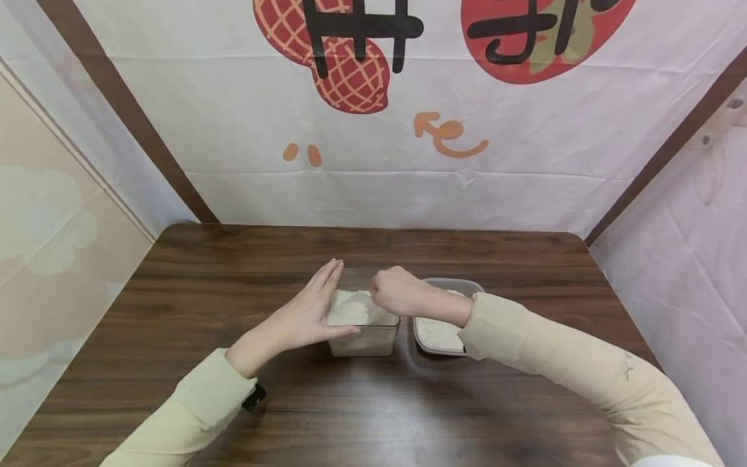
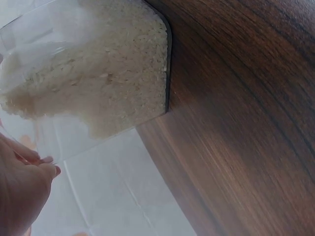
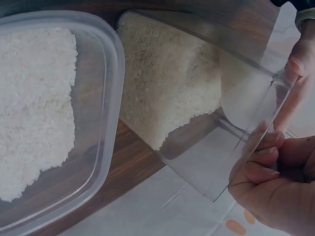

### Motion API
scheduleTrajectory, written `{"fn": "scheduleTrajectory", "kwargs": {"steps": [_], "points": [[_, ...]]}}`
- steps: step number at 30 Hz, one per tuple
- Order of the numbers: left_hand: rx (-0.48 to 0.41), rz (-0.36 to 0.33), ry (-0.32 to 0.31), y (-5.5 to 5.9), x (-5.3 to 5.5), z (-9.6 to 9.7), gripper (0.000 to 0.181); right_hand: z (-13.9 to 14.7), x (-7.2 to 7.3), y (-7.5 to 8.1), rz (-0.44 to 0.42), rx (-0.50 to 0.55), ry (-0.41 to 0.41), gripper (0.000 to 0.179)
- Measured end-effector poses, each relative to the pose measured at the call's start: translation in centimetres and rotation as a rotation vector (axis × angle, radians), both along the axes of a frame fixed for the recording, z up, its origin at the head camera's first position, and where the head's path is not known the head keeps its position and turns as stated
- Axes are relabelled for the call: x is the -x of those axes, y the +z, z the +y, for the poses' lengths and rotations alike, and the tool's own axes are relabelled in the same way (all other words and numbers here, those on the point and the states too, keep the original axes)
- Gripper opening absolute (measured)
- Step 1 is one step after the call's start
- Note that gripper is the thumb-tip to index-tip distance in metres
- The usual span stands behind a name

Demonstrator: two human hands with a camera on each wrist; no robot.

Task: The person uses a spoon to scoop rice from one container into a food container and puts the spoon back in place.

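A clear, straight-sided container (image 1: 364, 342) of white rice (image 1: 347, 314) stands on the table, between both hands. At its left side, my left hand (image 1: 303, 316) rests with fingers straight and thumb spread along the near rim; the thumb (image 3: 297, 67) touches that rim in the right wrist view. Over the container's right side, my right hand (image 1: 403, 292) has its fingers curled, seemingly pinching a translucent scoop (image 1: 363, 299) that dips into the rice. Its handle is hidden by the hand. In the right wrist view the curled fingers (image 3: 261, 167) appear close to the container's wall.
Just right of the container sits a translucent plastic box (image 1: 421, 342) with a dark base, also holding rice (image 1: 438, 332); my right forearm crosses above it. Both stand on a dark wooden table (image 1: 233, 272). A printed white cloth (image 1: 373, 201) hangs behind the table's far edge.
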State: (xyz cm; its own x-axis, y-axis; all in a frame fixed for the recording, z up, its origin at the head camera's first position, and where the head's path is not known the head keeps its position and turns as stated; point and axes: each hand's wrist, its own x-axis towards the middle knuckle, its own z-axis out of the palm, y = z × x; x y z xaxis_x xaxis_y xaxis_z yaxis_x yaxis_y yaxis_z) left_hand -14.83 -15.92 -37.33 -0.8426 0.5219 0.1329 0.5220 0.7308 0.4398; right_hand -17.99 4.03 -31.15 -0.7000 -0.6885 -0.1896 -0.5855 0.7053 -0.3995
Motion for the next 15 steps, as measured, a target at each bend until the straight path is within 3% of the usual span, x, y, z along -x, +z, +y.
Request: {"fn": "scheduleTrajectory", "kwargs": {"steps": [3, 15], "points": [[0.002, -0.010, -0.004, 0.09, 0.11, 0.18, 0.111, 0.28, 0.00, 0.19, 0.012, 0.003, -0.015, 0.027], [0.008, 0.006, -0.003, 0.01, 0.04, 0.06, 0.110, 0.79, -0.40, 0.97, -0.144, 0.034, -0.192, 0.027]]}}
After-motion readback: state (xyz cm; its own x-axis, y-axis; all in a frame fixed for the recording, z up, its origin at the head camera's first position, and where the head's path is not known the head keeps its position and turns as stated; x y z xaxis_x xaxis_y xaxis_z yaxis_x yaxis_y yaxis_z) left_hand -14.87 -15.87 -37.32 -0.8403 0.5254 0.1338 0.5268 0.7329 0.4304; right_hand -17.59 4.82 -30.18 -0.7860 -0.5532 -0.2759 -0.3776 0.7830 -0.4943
